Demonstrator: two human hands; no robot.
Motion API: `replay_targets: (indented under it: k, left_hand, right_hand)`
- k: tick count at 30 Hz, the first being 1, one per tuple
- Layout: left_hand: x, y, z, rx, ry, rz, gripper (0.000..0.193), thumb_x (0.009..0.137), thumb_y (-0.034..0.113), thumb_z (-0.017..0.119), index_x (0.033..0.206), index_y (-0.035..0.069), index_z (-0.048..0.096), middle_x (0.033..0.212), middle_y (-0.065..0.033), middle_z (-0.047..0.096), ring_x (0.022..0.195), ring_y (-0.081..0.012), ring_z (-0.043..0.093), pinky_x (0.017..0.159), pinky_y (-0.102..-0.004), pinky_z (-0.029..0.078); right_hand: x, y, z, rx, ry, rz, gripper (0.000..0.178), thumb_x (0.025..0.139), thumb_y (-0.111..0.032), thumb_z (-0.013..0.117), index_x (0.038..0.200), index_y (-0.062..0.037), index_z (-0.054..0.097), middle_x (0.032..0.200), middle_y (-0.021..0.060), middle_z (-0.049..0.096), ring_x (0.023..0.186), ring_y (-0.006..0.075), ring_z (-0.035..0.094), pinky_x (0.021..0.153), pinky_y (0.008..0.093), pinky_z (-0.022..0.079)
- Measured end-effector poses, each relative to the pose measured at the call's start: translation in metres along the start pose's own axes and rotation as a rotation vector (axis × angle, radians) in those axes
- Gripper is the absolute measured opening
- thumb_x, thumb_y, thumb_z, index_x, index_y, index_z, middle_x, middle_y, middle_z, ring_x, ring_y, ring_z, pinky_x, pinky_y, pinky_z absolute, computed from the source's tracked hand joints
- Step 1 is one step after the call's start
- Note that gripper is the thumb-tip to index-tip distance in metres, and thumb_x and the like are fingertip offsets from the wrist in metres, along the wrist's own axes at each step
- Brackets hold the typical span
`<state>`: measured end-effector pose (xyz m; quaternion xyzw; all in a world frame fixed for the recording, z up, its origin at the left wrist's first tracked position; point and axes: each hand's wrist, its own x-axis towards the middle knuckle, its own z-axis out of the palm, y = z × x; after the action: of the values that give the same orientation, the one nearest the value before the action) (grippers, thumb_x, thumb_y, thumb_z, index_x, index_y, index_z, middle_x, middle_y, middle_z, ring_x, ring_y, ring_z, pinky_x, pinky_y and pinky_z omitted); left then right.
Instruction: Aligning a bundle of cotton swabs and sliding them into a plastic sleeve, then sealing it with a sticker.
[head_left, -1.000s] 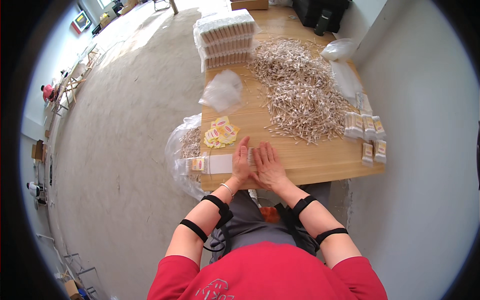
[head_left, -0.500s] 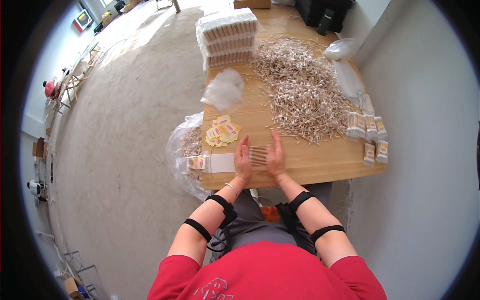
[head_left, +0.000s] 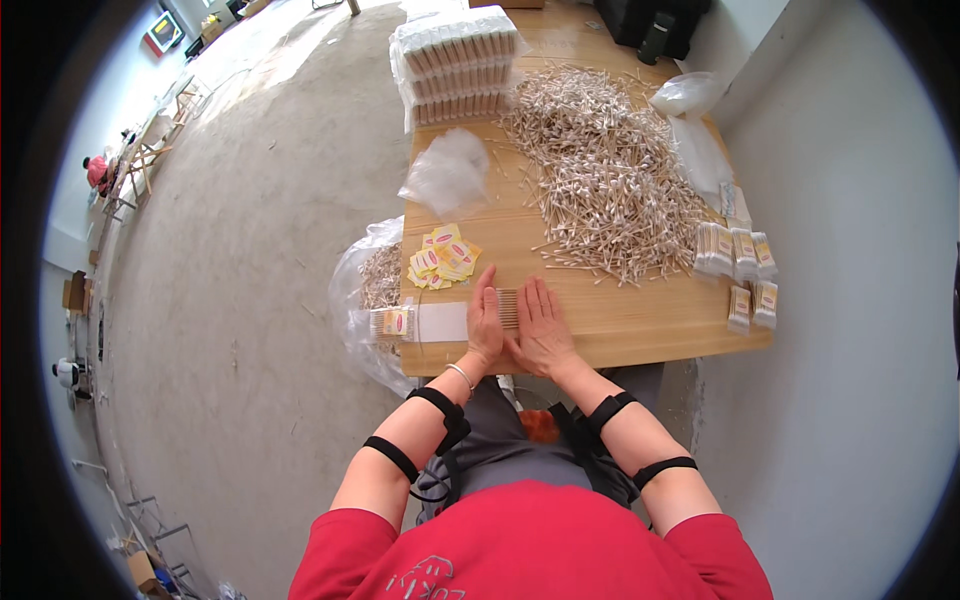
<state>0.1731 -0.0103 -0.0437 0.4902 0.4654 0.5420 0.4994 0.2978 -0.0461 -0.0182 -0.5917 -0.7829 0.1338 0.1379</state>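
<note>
A neat row of cotton swabs [head_left: 508, 308] lies near the front edge of the table. My left hand [head_left: 485, 325] stands on edge along the row's left side, fingers stretched out. Flat and with its fingers extended, my right hand [head_left: 542, 328] rests over the right part of the row and hides it. The two hands nearly meet at the thumbs. Left of my left hand is a white rectangular strip [head_left: 442, 322], partly covered by that hand. At the table's left edge sits a clear pack of swabs [head_left: 390, 322] with a yellow label.
Yellow-and-white cards [head_left: 442, 257] lie in a pile beyond the strip, with clear plastic bags [head_left: 447, 172] behind. A big heap of loose swabs [head_left: 610, 185] covers the table's right side. Filled packs [head_left: 742, 250] stand at the right edge; stacked bundles [head_left: 460, 65] rise at the far left.
My right hand has turned from its edge to palm down and moved left over the swabs, covering part of them. The visible row is narrower. My left hand has barely moved.
</note>
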Motion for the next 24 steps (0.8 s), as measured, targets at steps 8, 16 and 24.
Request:
replay_targets:
  k: [8, 16, 24]
  left_hand:
    - [0.002, 0.002, 0.003, -0.001, -0.007, -0.01, 0.047, 0.102, 0.028, 0.034, 0.136, -0.004, 0.04, 0.138, -0.0188, 0.045, 0.131, -0.0258, 0.039, 0.109, -0.0325, 0.027]
    - [-0.007, 0.021, -0.023, 0.205, -0.147, 0.049, 0.044, 0.1, 0.024, 0.039, 0.135, -0.002, 0.043, 0.136, -0.017, 0.047, 0.129, -0.0245, 0.042, 0.108, -0.0325, 0.03]
    - [-0.012, 0.017, -0.024, 0.27, -0.101, 0.116, 0.042, 0.098, 0.02, 0.045, 0.133, -0.002, 0.045, 0.132, -0.0186, 0.051, 0.125, -0.0267, 0.046, 0.105, -0.0324, 0.033]
  right_hand:
    - [-0.002, 0.0, 0.002, -0.081, 0.051, -0.061, 0.086, 0.082, -0.043, 0.055, 0.14, 0.011, 0.022, 0.147, 0.0291, 0.019, 0.14, 0.0405, 0.015, 0.115, 0.0471, 0.012]
    - [-0.001, -0.001, -0.001, -0.084, 0.031, -0.015, 0.091, 0.082, -0.053, 0.054, 0.141, 0.0085, 0.023, 0.149, 0.0269, 0.019, 0.141, 0.0371, 0.014, 0.115, 0.0455, 0.011]
    - [-0.001, -0.002, 0.0, -0.064, 0.04, -0.031, 0.089, 0.082, -0.051, 0.056, 0.142, 0.0054, 0.024, 0.15, 0.0263, 0.017, 0.142, 0.037, 0.012, 0.116, 0.0458, 0.01]
